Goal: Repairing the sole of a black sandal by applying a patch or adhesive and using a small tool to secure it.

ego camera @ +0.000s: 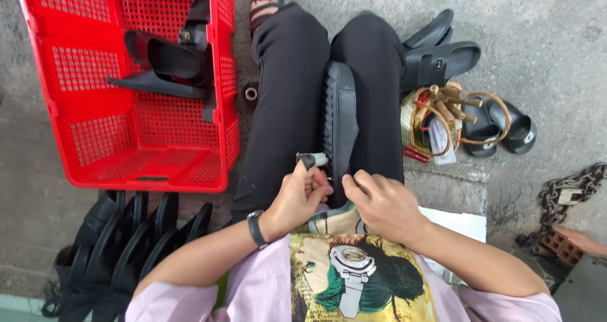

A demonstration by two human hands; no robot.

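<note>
Resting upright between the seated person's thighs, black sandal sole (340, 116): left hand (297, 199) closed around a small grey-tipped tool (311, 160), right hand (384, 203) pinching the sole's near end; likely risk, the tool slipping toward the fingers; red crate (95, 151) alongside.

white label (438, 146) | rectangular, tucked in woven basket (412, 116) | right of legs

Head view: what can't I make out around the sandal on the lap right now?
- Near end of the black sandal: hidden under the left hand and right hand.
- Small tool in the left hand: mostly covered by fingers, kind unclear.
- Stacked black sandals at lower left: partly hidden by the left arm.
- Chain: cut by right edge.
</note>
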